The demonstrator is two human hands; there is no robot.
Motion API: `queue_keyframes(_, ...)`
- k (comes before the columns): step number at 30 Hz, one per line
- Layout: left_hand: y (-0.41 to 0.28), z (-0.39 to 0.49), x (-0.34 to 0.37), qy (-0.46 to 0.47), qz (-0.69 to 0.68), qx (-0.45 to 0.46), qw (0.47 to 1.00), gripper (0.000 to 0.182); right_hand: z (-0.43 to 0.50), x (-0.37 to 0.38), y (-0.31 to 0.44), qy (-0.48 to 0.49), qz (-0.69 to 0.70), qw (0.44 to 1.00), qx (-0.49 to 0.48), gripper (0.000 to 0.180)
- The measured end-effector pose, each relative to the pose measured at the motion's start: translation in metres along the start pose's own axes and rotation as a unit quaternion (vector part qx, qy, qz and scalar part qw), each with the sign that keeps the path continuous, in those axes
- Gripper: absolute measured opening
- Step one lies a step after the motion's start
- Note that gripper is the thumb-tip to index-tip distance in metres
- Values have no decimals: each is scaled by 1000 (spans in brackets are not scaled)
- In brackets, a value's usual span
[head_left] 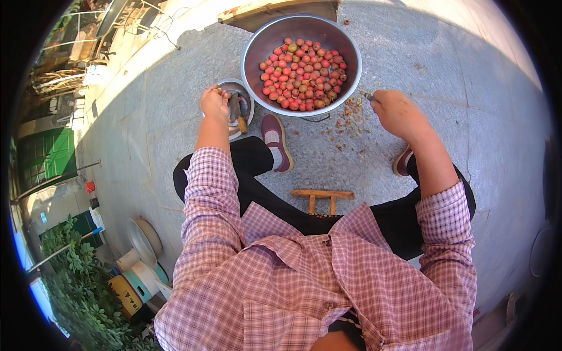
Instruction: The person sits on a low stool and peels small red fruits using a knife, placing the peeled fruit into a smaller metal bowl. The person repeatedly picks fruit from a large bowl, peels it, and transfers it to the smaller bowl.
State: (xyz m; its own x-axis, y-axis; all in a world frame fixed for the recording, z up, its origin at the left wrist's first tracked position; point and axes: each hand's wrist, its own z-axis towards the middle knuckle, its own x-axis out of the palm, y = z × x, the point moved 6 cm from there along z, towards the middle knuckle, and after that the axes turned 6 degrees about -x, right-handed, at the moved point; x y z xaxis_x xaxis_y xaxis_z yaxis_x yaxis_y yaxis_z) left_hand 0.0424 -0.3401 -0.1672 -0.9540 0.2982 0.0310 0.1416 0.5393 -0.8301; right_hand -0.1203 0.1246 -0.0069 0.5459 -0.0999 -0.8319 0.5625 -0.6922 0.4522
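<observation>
A large metal basin [302, 109] holds many small red and greenish-brown round fruits [303, 74], which look like hawthorn. My left hand [215, 102] is over a smaller metal bowl [251, 105] at the basin's left, with a small yellowish thing at its fingertips. A knife with a wooden handle [242, 124] lies across that bowl, its dark blade close to my left fingers. To the right of the basin, my right hand [395, 109] grips a small metal tool [368, 96]; its kind is hard to tell. Beneath it, fruit scraps [351, 118] are scattered on the ground.
A wooden board or box [281, 9] stands behind the basin. My feet in purple shoes [276, 142] are on the grey paving, either side of the scraps. Part of a wooden stool [322, 194] shows between my legs. Basins [145, 241] and green plants [83, 289] are at the left.
</observation>
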Motion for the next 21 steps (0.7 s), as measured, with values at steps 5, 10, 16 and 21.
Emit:
queue_keyframes(5,73,37,-58,-74,-11,-121,990,29,6,-2,5,12,-12,1000,8,25)
queue_keyframes(10,97,34,-73,-182,-65,-144,970,25,9,1,9,1,-28,1000,12,26)
queue_keyframes(16,99,49,-89,-250,-164,-137,944,31,10,3,7,2,-18,1000,6,26)
queue_keyframes(21,73,42,-70,-208,-16,-87,974,28,9,3,7,13,-7,1000,19,27)
